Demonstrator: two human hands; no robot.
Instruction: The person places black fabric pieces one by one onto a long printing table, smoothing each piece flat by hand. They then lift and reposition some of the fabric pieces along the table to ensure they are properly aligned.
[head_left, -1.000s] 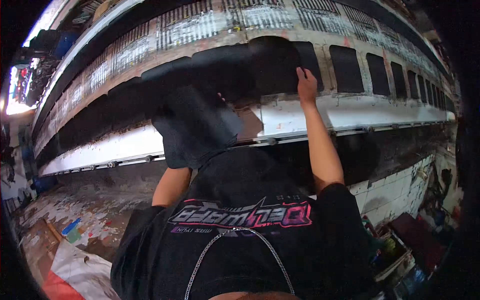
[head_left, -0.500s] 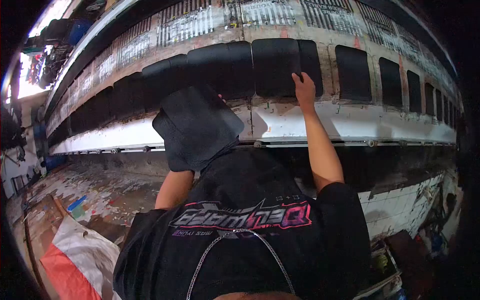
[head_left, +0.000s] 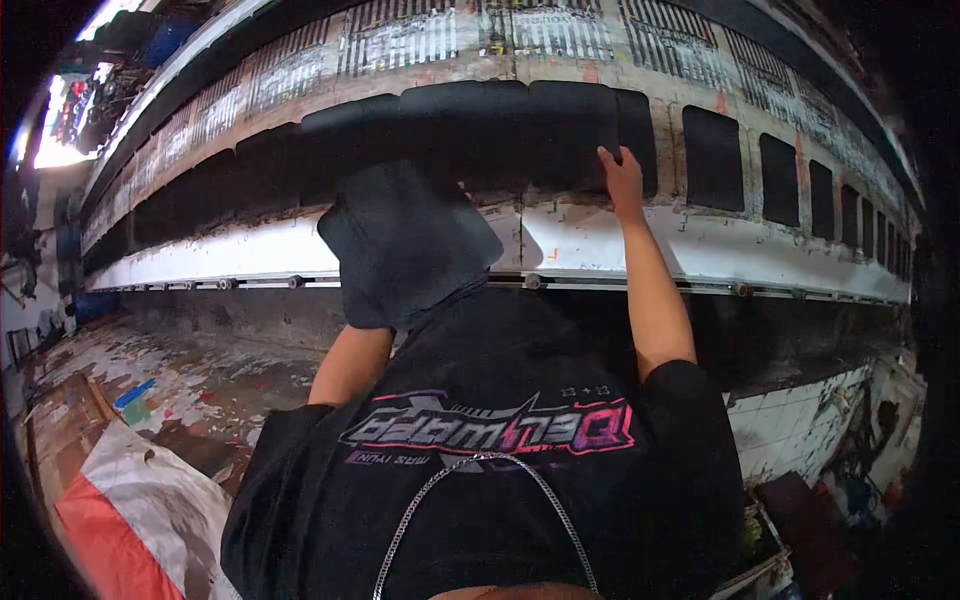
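Left hand point(head_left: 462, 188) sat mostly under a fanned stack of black rounded-corner sheets point(head_left: 415, 245), roughly 10:30 from view centre; only fingertips showed at the stack's 1 o'clock edge. Sheets hid the rest, so couldn't tell how tightly it gripped. Couldn't tell if the stack touched the table either.

Right hand point(head_left: 624, 185), about 2 o'clock: thumb and forefinger spread, tips apart, over the 3 o'clock side of a black sheet point(head_left: 572, 130) lying flat on the long worktable point(head_left: 590, 235). Another dark sheet point(head_left: 638, 135) lay right against that side; overlapping or just butted, couldn't tell. More black sheets ran along the table toward 9; at 2 o'clock, a separate black sheet point(head_left: 712, 158), bare gap beside it.

Red-and-white sack point(head_left: 150, 500) at 8 o'clock, white-tiled wall point(head_left: 800, 415) at 4, silver chain point(head_left: 485, 458) on a black T-shirt point(head_left: 500, 530) at 6.
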